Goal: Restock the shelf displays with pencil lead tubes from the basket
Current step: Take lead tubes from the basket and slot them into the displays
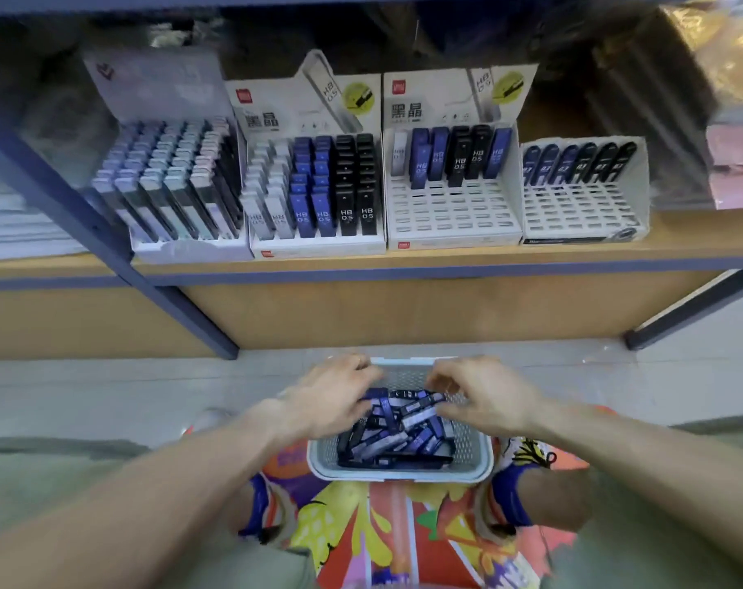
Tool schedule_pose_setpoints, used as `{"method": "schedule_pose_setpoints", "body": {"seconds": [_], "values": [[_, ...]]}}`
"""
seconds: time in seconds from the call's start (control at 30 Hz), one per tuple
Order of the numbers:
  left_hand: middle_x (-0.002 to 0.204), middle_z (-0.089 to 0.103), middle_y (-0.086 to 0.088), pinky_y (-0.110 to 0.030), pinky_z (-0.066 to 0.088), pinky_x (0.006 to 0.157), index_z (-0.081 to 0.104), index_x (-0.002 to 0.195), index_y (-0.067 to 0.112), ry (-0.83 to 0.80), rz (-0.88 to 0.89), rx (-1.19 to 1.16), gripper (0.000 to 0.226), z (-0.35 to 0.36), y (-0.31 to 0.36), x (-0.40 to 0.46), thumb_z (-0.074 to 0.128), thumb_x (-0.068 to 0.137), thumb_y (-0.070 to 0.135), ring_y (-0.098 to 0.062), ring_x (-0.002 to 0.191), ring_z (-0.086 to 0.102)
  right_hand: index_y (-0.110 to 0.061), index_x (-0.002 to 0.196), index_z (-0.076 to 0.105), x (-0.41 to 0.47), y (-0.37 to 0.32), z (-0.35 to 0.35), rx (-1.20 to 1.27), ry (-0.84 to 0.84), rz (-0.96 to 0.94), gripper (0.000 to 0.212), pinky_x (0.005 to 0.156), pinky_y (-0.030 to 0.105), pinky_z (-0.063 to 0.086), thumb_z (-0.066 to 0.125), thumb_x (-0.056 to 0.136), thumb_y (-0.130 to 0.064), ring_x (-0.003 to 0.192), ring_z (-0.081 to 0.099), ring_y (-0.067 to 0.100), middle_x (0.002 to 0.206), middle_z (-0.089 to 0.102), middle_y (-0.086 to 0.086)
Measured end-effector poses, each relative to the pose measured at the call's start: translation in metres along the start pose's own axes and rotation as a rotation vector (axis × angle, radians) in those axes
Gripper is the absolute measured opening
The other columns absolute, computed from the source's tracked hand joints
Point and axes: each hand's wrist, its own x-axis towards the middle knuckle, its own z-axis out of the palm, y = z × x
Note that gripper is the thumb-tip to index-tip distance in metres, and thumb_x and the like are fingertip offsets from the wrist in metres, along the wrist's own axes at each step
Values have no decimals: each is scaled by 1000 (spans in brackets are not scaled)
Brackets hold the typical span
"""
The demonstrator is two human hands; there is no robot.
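Head view: both hands, left hand [331, 401] and right hand [484, 397], dig among loose blue-and-black pencil lead tubes [397, 435] in the pale perforated plastic basket [403, 476]; whether either has hold of one, I cannot tell. Picking step, I'd say; next, slot tubes into the half-empty white slotted display [452, 214].

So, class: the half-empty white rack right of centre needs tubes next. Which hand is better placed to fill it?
Probably right: the right hand lies almost below that rack; the left hand would cross over.
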Motion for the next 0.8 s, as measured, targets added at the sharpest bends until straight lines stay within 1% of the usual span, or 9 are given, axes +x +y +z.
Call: {"method": "schedule_pose_setpoints", "body": {"seconds": [0.07, 0.13, 0.23, 0.33, 0.4, 0.47, 0.6, 0.7, 0.8], "values": [[135, 54, -13, -42, 45, 105, 47, 142, 13, -173, -147, -84, 51, 36, -5, -2, 62, 98, 34, -32, 126, 53, -19, 133, 56, 11, 7, 42, 40, -161, 94, 42, 90, 27, 48, 63, 97, -39, 116, 61, 19, 129, 64, -3], [136, 56, -16, -39, 46, 104, 46, 141, 9, -294, -309, -186, 55, 66, -8, 1, 65, 97, 36, -35, 126, 55, -16, 134, 57, 32, 14, 79, 158, -231, 206, 46, 93, 29, 50, 66, 95, -40, 116, 62, 23, 130, 65, 2], [133, 61, -17, -33, 46, 96, 51, 132, 6, -349, -512, -318, 49, 103, -8, 11, 64, 98, 38, -34, 123, 58, -14, 133, 59, 66, 17, 121, 342, -190, 372, 48, 97, 30, 49, 71, 92, -35, 116, 63, 24, 127, 67, 6], [134, 62, -22, -37, 47, 98, 45, 135, 1, -323, -654, -382, 53, 134, -3, 27, 58, 101, 38, -38, 124, 58, -15, 133, 59, 98, 18, 153, 496, -118, 466, 45, 97, 29, 49, 72, 92, -28, 116, 63, 26, 127, 67, 8], [133, 62, -23, -39, 46, 99, 33, 146, -4, -299, -701, -348, 58, 147, 1, 41, 51, 105, 32, -37, 124, 59, -18, 125, 63, 116, 18, 169, 551, -68, 509, 35, 94, 29, 50, 71, 92, -23, 111, 64, 25, 123, 68, 7], [136, 58, -23, -37, 46, 99, 24, 151, -6, -296, -711, -251, 57, 154, 4, 52, 45, 107, 23, -34, 124, 58, -21, 121, 64, 129, 20, 182, 555, -43, 529, 28, 93, 32, 52, 69, 93, -22, 108, 65, 25, 121, 69, 7], [134, 55, -22, -33, 47, 101, 36, 140, -9, -317, -721, -134, 45, 171, -1, 66, 50, 103, 11, -30, 124, 57, -17, 125, 65, 144, 25, 197, 481, -29, 515, 29, 92, 33, 52, 64, 96, -18, 113, 63, 28, 126, 68, 8], [130, 55, -24, -32, 47, 98, 43, 134, -12, -319, -719, -79, 43, 183, -10, 73, 51, 101, 13, -31, 118, 56, -17, 122, 65, 150, 27, 206, 462, -6, 540, 27, 88, 33, 53, 65, 95, -18, 111, 64, 29, 122, 70, 8], [123, 59, -20, -33, 49, 95, 48, 128, -4, -309, -732, -104, 40, 189, -13, 80, 59, 98, 20, -29, 112, 58, -11, 122, 58, 154, 24, 212, 439, -3, 584, 31, 83, 38, 56, 68, 93, -19, 106, 65, 35, 113, 70, 14]]}}
